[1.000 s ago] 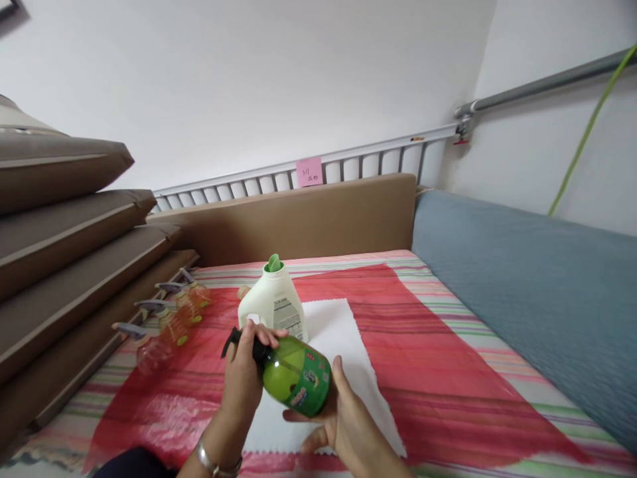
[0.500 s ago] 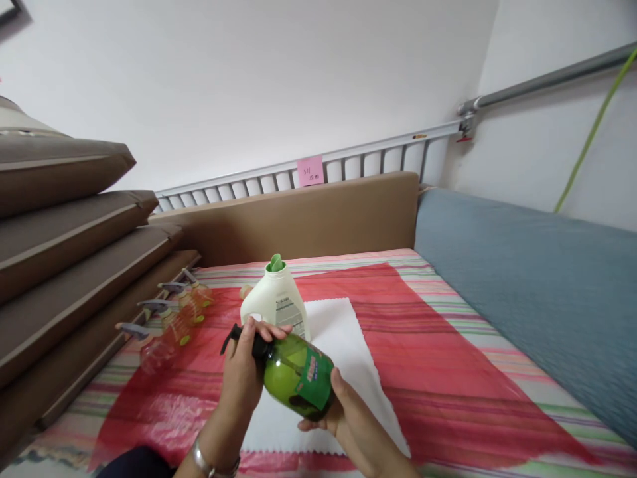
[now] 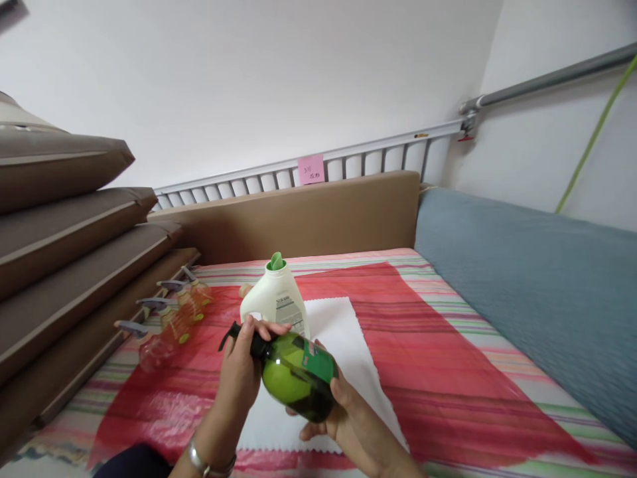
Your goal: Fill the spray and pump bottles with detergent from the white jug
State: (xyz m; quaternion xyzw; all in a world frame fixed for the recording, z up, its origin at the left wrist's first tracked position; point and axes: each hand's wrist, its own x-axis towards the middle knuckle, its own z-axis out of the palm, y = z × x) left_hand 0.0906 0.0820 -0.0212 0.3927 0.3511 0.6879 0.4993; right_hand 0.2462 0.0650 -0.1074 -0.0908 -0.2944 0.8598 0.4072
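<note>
A green see-through pump bottle [image 3: 297, 373] with a black pump head and a green label is tilted in the air between my hands. My left hand [image 3: 245, 362] is closed around the pump and collar. At the bottle's base my right hand [image 3: 344, 415] grips it from below and the side. Just behind stands a pale, large detergent bottle [image 3: 277, 300] with a green spout and no cap on it. Beneath the pump bottle lies a white scallop-edged cloth [image 3: 348, 332] on a red see-through sheet [image 3: 423, 352].
Several clear spray bottles [image 3: 158, 342] with grey trigger heads stand at the left, beside stacked brown cushions [image 3: 74, 219]. A tan padded board [image 3: 308, 222] closes off the back, and a blue-grey padded panel [image 3: 522, 279] the right. A pink note [image 3: 311, 170] hangs on the radiator.
The pump bottle has turned about its long axis, so its label now faces more upward and away. My right fingers have shifted around the base; the left hand keeps its hold.
</note>
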